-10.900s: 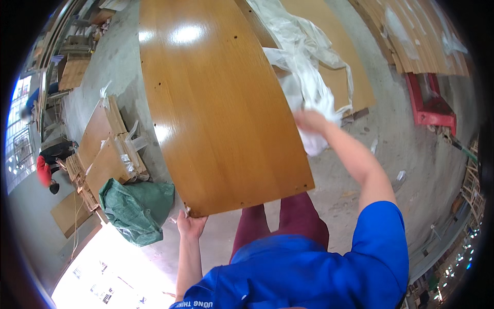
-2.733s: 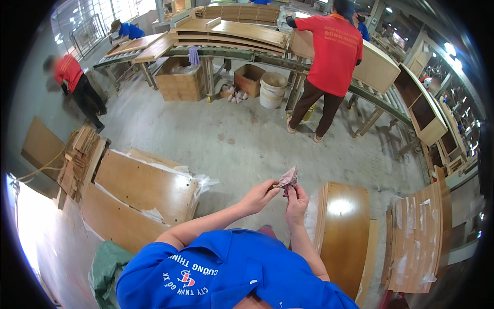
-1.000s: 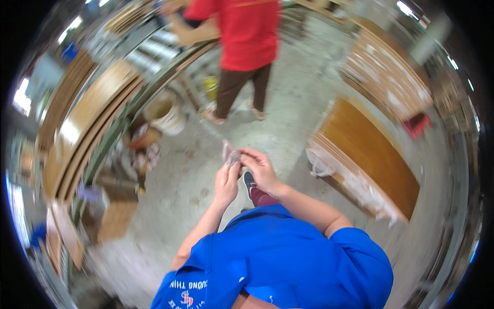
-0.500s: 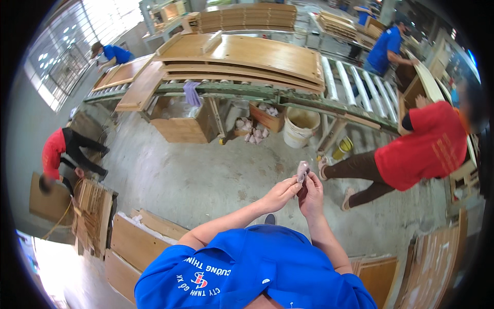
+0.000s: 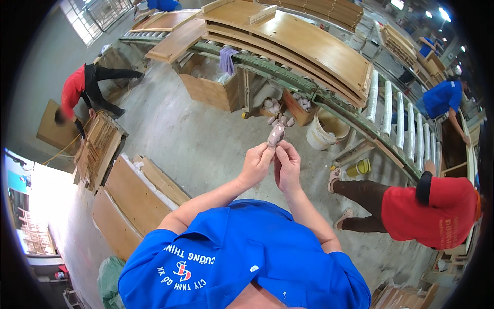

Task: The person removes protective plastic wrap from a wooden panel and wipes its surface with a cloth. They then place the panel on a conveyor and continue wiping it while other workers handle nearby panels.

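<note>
A small bundled plastic packet (image 5: 276, 135), pinkish grey with shiny patches, stands upright between my two hands in front of my chest. Its contents are too small to make out. My left hand (image 5: 255, 165) pinches the lower left end with thumb and fingers. From the other side my right hand (image 5: 287, 165) closes on the same lower end, its thumb next to the left one. Behind the packet, similar small packets (image 5: 271, 105) lie in a carton and on the floor beneath the roller conveyor.
Wooden panels (image 5: 303, 41) are stacked on the roller conveyor (image 5: 400, 121). Below it stand a white bucket (image 5: 321, 136), a large carton (image 5: 208, 92) and a yellow container (image 5: 358, 168). A red-shirted person (image 5: 429, 211) works at right, another (image 5: 74, 92) bends at left. Panels (image 5: 136, 190) lean near my left arm.
The view has swung to the right. Both hands, still on the packet, have come to appear further left and higher; the packet now points more upward. The person at left has shifted stance.
</note>
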`<state>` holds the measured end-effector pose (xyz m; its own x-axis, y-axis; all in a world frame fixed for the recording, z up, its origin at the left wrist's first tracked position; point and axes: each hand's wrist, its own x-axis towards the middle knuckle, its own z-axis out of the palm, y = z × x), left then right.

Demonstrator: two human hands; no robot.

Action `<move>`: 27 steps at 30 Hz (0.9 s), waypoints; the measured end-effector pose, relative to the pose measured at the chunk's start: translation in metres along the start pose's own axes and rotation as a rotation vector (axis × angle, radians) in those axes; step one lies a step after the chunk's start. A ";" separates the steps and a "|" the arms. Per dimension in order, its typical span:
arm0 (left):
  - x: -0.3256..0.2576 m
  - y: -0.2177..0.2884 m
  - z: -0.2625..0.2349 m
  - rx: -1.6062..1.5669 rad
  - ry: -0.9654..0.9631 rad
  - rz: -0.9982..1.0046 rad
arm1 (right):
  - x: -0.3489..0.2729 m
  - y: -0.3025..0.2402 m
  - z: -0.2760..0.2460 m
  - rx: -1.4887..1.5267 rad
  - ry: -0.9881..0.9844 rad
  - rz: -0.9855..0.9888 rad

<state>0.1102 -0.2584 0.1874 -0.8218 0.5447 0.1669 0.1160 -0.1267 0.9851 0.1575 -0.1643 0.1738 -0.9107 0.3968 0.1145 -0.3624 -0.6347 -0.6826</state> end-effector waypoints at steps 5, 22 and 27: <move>0.029 -0.002 -0.018 0.295 -0.077 0.013 | 0.037 0.003 -0.012 0.123 0.043 0.193; 0.185 -0.047 -0.127 0.078 -0.038 -0.034 | 0.183 0.060 0.027 -0.899 -0.083 -0.296; 0.226 -0.061 -0.162 0.383 -0.143 0.106 | 0.223 0.089 0.042 -0.546 0.169 -0.092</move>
<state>-0.1728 -0.2621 0.1578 -0.7115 0.6583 0.2459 0.4174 0.1143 0.9015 -0.0862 -0.1602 0.1686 -0.8197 0.5631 0.1052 -0.2435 -0.1763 -0.9537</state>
